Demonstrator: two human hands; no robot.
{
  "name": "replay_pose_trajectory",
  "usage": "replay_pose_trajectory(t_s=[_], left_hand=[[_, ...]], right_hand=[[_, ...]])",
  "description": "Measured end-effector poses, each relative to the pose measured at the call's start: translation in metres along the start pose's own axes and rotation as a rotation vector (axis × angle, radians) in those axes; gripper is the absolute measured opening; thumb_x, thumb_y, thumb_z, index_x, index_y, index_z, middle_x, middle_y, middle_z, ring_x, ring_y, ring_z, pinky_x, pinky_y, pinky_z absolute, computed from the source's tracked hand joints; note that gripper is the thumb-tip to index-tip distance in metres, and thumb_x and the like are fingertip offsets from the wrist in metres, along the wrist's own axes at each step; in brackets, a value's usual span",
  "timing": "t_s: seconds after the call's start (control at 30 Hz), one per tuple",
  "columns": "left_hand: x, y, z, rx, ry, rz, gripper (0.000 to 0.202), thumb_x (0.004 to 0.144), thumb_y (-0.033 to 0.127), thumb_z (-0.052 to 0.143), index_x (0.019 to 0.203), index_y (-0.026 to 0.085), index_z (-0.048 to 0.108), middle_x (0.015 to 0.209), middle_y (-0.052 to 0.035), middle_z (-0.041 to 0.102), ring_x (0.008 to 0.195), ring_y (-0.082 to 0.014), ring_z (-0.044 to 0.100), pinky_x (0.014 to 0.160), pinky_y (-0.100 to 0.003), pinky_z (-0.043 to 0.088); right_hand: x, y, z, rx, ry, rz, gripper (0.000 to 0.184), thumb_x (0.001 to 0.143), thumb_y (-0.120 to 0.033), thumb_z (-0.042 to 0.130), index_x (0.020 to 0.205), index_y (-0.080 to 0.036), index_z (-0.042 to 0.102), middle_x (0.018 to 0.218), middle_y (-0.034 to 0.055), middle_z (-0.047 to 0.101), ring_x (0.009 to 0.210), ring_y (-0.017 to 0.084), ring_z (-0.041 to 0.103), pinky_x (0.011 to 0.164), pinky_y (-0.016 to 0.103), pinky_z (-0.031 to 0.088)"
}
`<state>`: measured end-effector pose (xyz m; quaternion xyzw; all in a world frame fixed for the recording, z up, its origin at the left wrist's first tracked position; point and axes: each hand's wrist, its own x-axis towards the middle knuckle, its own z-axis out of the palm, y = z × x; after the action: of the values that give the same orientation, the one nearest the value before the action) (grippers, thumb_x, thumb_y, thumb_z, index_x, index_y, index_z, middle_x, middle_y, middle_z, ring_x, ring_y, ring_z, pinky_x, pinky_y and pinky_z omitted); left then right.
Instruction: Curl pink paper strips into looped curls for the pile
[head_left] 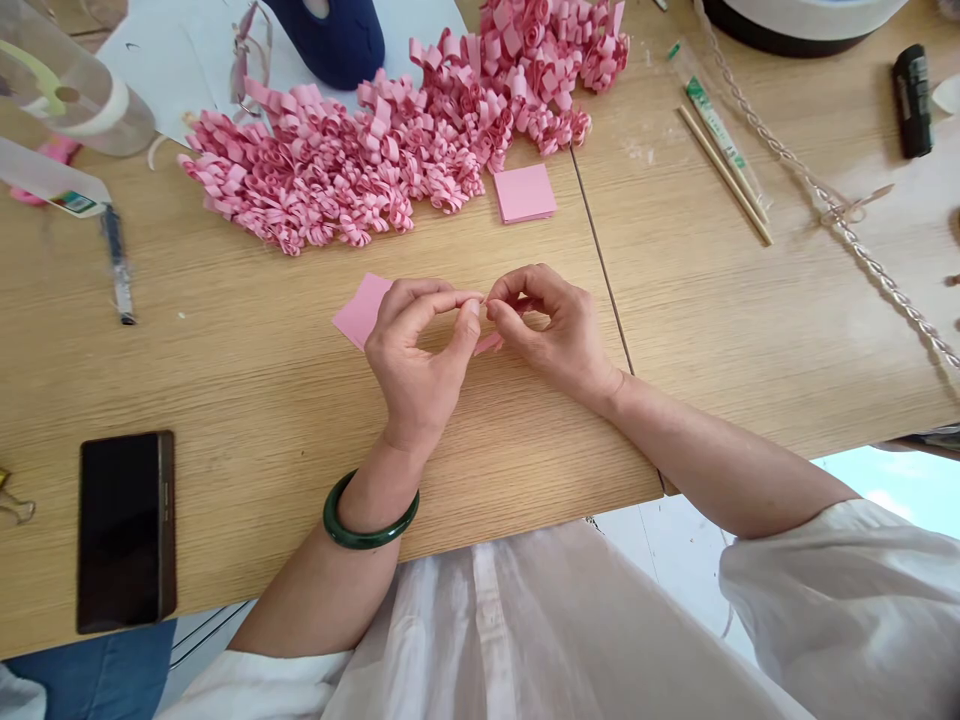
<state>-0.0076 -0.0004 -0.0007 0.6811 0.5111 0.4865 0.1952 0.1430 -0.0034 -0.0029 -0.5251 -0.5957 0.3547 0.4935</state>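
My left hand (pixel 420 345) and my right hand (pixel 551 325) meet over the middle of the wooden table (pixel 262 400), fingertips pinched together on a small pink paper strip (pixel 489 341). A pink paper square (pixel 361 309) lies flat just under and left of my left hand. A green bangle (pixel 367 525) sits on my left wrist. Behind my hands stretches a big heap of curled pink paper pieces (pixel 390 150), with a small stack of pink paper squares (pixel 524 192) beside it.
A black phone (pixel 126 528) lies at the front left. A pen (pixel 117 265) and a clear tape roll (pixel 67 90) are at the far left. Wooden chopsticks (pixel 724 170), a twisted clear cord (pixel 847 220) and a black object (pixel 913 98) lie on the right tabletop.
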Motion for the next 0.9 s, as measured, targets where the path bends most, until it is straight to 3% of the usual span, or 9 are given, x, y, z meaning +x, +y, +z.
replay_pose_trajectory(t_s=[0.23, 0.9], left_hand=[[0.0008, 0.0007, 0.0002, -0.011, 0.006, 0.039, 0.008, 0.086, 0.017, 0.074, 0.086, 0.024, 0.076, 0.089, -0.002, 0.07, 0.091, -0.0193, 0.068, 0.087, -0.036, 0.057], [0.0014, -0.0023, 0.0013, -0.021, 0.003, 0.038, 0.01, 0.08, 0.011, 0.075, 0.08, 0.021, 0.073, 0.084, -0.0002, 0.07, 0.087, -0.0168, 0.068, 0.085, -0.033, 0.057]], right_hand=[[0.0, 0.0021, -0.0004, -0.085, -0.005, -0.056, 0.007, 0.09, -0.02, 0.065, 0.083, -0.019, 0.065, 0.083, 0.0012, 0.067, 0.081, 0.015, 0.062, 0.077, 0.031, 0.056], [0.0002, 0.0022, -0.0018, -0.046, -0.045, -0.05, 0.008, 0.089, -0.016, 0.066, 0.082, -0.02, 0.067, 0.081, 0.0013, 0.068, 0.083, 0.016, 0.064, 0.076, 0.032, 0.055]])
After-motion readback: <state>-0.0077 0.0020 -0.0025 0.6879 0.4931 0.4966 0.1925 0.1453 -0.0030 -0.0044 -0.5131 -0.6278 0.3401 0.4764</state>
